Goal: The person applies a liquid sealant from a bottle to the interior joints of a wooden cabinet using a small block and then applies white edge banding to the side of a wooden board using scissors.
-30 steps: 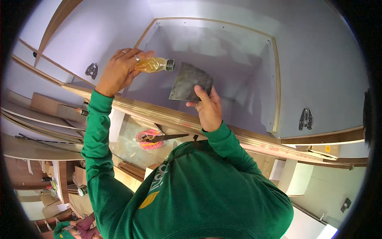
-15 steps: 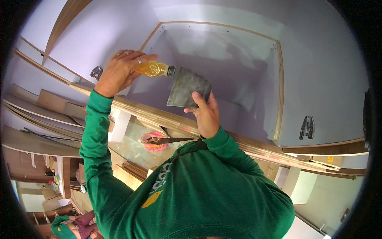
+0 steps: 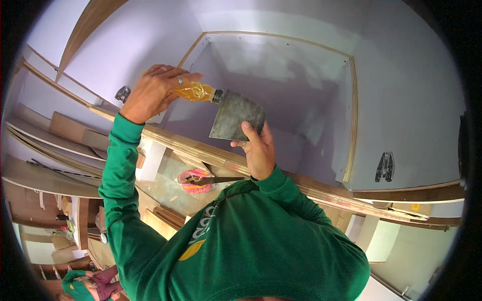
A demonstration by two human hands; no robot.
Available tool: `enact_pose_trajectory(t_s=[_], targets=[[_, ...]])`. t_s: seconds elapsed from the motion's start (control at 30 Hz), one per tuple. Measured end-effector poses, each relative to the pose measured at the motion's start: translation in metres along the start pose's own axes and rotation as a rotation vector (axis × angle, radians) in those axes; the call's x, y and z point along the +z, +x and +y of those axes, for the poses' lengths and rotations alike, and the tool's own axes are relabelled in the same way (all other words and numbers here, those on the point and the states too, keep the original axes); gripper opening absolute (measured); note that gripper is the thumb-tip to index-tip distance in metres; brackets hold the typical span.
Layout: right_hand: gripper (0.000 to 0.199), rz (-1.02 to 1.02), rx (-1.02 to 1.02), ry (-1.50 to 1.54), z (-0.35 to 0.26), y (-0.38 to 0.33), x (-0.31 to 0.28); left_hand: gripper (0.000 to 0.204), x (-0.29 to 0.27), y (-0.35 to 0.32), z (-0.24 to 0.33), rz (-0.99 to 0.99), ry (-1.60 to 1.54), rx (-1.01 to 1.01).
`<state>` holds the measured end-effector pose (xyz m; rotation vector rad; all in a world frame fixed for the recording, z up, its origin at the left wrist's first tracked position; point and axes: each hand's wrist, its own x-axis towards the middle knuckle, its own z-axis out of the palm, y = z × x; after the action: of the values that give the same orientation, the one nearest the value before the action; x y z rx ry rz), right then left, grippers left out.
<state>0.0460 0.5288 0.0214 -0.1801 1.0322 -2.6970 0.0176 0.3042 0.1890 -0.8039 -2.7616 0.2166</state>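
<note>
The scraper [image 3: 231, 113] is judged light and stiff; its amber handle [image 3: 195, 92] is clamped by the left hand [image 3: 153, 93], its blade steadied under right hand [image 3: 258, 150] fingertips.

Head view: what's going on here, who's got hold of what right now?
A person in a green sweatshirt holds a wide putty knife up inside a pale lavender cabinet box. The left hand grips the amber translucent handle; the right hand has its fingertips on the lower edge of the steel blade. The blade faces the cabinet's inner panels. Below, a pink object lies on a lower surface beside plywood edging.
</note>
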Motion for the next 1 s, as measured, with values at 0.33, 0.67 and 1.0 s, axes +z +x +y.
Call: enact_pose_trajectory(t_s=[0.33, 0.67, 1.0], targets=[[0.035, 0.025, -0.006, -0.032, 0.002, -0.001, -0.001, 0.062, 0.003, -0.003, 0.000, 0.017, -0.010, 0.015], [0.037, 0.009, -0.026, -0.017, 0.007, 0.000, -0.002, 0.060, 0.011, -0.008, -0.004, 0.025, -0.030, 0.003], [0.031, -0.013, 0.004, -0.016, 0.007, 0.001, -0.002, 0.055, 0.016, -0.008, -0.007, 0.056, -0.019, 0.019]])
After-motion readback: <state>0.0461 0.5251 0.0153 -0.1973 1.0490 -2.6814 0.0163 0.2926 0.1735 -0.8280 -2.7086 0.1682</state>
